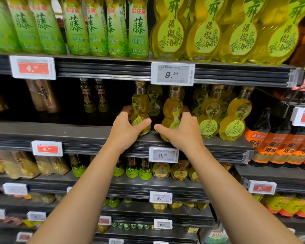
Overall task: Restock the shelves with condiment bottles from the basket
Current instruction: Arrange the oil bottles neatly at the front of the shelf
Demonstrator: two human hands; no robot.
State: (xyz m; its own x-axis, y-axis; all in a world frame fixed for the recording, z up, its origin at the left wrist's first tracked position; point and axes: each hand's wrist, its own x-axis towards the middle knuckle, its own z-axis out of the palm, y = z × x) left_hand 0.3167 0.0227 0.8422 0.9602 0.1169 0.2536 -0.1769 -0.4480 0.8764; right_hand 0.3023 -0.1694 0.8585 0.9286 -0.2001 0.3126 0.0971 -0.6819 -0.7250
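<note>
Two gourd-shaped bottles of yellow oil stand at the front of the middle shelf [77, 132]. My left hand [126, 129] grips the left bottle [139, 104] round its lower bulb. My right hand [182, 132], with a ring on one finger, grips the right bottle [172, 110] the same way. Both bottles are upright or nearly so, with their bases at the shelf's front edge. Several matching bottles [236, 113] stand in a row just to the right. The basket is not in view.
The upper shelf [104, 67] carries green-labelled bottles and larger yellow gourd bottles. A 9.90 price tag [172, 73] hangs just above my hands. The middle shelf's left part is dark, with few bottles. Orange-labelled dark bottles [278, 147] stand at right. Lower shelves hold small bottles.
</note>
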